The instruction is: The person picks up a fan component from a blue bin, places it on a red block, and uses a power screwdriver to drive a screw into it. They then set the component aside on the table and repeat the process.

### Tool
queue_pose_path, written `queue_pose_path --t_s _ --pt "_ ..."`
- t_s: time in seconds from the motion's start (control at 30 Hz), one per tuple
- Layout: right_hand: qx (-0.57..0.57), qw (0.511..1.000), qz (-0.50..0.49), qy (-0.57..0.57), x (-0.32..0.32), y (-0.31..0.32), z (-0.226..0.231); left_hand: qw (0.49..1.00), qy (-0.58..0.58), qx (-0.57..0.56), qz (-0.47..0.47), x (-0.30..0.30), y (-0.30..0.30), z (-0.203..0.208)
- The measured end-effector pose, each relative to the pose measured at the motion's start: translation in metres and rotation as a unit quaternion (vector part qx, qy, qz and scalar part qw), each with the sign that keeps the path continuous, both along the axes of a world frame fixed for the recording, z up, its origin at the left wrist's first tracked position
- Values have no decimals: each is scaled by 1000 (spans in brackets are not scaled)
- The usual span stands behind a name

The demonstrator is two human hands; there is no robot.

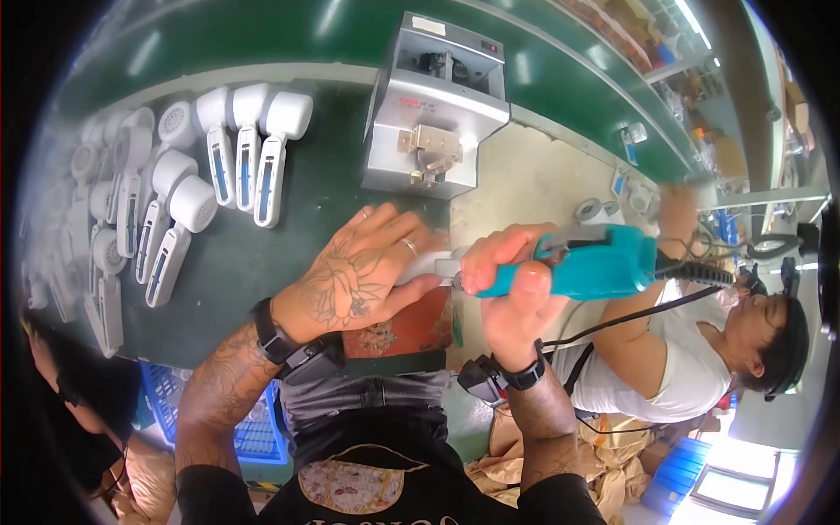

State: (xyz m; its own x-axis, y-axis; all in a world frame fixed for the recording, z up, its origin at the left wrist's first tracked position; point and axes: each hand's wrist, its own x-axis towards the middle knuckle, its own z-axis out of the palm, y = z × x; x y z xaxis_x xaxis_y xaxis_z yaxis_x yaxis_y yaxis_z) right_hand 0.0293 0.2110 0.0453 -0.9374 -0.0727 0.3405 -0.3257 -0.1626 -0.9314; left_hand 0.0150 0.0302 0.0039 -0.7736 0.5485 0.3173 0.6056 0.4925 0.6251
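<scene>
My left hand [354,273], tattooed and wearing a ring, is closed around a white piece [429,266] over the dark green bench. The piece looks like the handle of a shower head, but the hand hides most of it. My right hand [516,293] grips a teal electric screwdriver [604,262], held level from the right. Its tip meets or nearly touches the end of the white piece; contact is hard to tell. Under the hands lies a worn red mat [411,328]. White shower heads [284,162] with blue strips in their handles lie to the left.
A grey metal machine [429,140] stands just beyond my hands. More shower heads [188,206] crowd the far left. Below the bench is a blue crate [258,433]. A co-worker in a white shirt [665,359] sits close on the right; black cables [604,325] run between us.
</scene>
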Motion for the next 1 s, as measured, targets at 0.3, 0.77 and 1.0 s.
queue_pose_path --t_s 0.3,0.77,1.0 --pt "5 1000 -11 19 5 10 -10 1000 -5 -15 -15 -2 7 8" --pt "6 990 -138 41 65 64 7 983 134 96 78 24 -34 28" --pt "43 990 -132 -5 59 65 -9 755 36 433 491 75 -196 21"
